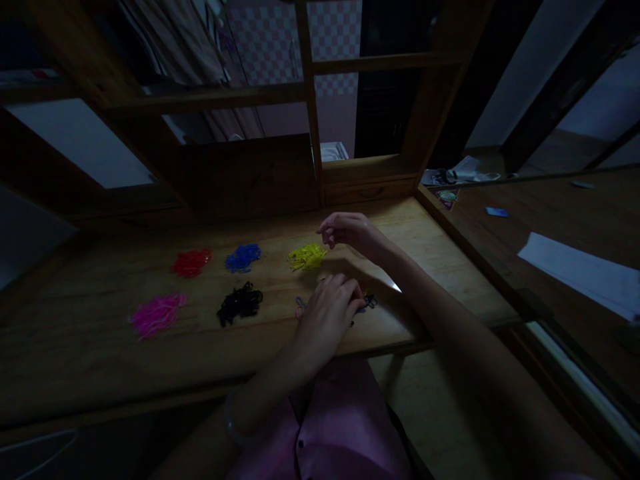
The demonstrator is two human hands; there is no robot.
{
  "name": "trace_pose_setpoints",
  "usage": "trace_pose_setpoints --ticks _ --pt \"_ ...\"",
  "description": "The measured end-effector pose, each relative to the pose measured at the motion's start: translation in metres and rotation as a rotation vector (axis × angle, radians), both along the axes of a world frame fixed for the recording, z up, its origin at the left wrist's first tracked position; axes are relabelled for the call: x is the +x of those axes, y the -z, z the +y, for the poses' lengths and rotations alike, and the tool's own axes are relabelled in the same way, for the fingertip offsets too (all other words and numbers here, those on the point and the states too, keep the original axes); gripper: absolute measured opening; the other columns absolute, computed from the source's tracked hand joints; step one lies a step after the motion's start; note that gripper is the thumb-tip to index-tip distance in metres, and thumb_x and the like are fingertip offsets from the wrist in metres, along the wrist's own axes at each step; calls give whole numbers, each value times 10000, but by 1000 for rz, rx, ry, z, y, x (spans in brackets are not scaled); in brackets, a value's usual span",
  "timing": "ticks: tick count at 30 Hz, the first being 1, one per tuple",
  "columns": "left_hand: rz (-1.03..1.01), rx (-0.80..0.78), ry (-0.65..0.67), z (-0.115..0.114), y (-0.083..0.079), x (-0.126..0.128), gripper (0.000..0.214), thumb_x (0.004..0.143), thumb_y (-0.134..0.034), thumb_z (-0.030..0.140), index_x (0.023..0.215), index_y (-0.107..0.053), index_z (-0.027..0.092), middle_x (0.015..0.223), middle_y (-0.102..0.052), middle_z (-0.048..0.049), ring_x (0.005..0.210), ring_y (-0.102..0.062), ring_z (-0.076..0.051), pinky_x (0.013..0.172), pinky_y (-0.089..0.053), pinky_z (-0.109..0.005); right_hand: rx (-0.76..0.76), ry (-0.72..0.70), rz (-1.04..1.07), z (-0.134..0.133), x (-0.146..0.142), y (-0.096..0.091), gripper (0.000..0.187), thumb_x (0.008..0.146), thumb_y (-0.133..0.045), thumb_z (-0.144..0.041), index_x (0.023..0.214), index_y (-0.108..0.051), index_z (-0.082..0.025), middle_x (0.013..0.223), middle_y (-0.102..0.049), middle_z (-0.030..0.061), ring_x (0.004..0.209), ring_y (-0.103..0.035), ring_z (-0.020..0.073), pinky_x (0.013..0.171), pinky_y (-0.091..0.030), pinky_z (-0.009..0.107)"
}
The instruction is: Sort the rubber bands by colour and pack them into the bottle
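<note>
Five small heaps of thin bands lie on the wooden desk [125, 360]: red [191, 262], blue [243, 257], yellow [307, 257], pink [157, 314] and black [240, 303]. My right hand [350, 233] hovers just right of the yellow heap, fingers pinched together; what they hold is too small to see. My left hand [330, 310] rests palm down with curled fingers on a few mixed loose bands [369, 303] near the desk's front edge.
A wooden shelf frame [310, 100] rises behind the desk. To the right runs a second wooden surface with a white sheet [585, 273], a blue card [497, 212] and small clutter [460, 177]. The scene is dim.
</note>
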State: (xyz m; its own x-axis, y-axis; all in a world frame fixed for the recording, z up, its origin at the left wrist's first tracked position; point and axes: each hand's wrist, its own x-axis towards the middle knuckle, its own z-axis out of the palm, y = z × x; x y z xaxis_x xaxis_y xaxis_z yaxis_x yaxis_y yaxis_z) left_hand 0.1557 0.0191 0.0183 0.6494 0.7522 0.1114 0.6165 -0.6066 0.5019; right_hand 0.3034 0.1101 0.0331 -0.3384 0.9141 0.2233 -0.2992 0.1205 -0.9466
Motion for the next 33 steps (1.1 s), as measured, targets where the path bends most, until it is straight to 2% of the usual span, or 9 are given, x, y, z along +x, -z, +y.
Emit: trace_pose_setpoints --ticks 7,12,17,22,27,30,33 --pt "34 12 24 -3 -5 0 55 880 -528 152 855 -559 190 887 -612 -39 877 -528 -207 782 -403 -328 2 12 -20 0 -1 0 200 800 -576 -280 830 -708 -132 722 -649 45 640 -560 121 650 -457 256" --pt "-37 -10 25 -1 -5 -2 74 842 -541 124 878 -558 186 876 -620 -27 853 -542 -191 760 -416 -312 12 3 -13 0 0 -1 198 802 -578 -276 825 -707 -128 723 -650 46 640 -562 120 646 -456 255" --pt "-175 -115 -6 5 -8 -13 98 820 -576 154 908 -579 195 851 -640 -7 810 -592 -165 708 -451 -284 6 9 -21 -1 0 -3 200 811 -575 -278 830 -707 -128 729 -649 42 650 -562 118 647 -453 249" --pt "-390 -340 -49 14 -11 -27 128 807 -603 198 934 -601 178 876 -662 -24 785 -645 -143 699 -523 -258 3 9 -25 1 -1 -1 196 814 -581 -278 824 -706 -128 725 -648 41 648 -565 115 650 -459 250" --pt "-620 -519 -238 18 -9 -46 185 782 -670 266 927 -608 171 896 -695 -33 784 -696 -160 737 -570 -276 0 -56 -146 -3 1 -3 199 841 -605 -310 852 -710 -141 768 -661 41 645 -574 110 647 -472 249" --pt "-713 -551 -382 20 -4 -63 249 779 -694 336 946 -601 177 830 -711 -32 753 -713 -181 682 -579 -277 10 -189 -307 -11 -1 -6 196 844 -641 -333 932 -715 -174 838 -678 38 670 -603 117 653 -492 259" --pt "-736 -535 -471 22 1 -76 315 759 -716 393 959 -610 174 843 -726 -51 769 -720 -209 607 -571 -266 44 -303 -434 -17 -10 -4 232 789 -719 -330 983 -714 -203 879 -696 29 710 -635 131 676 -518 272"
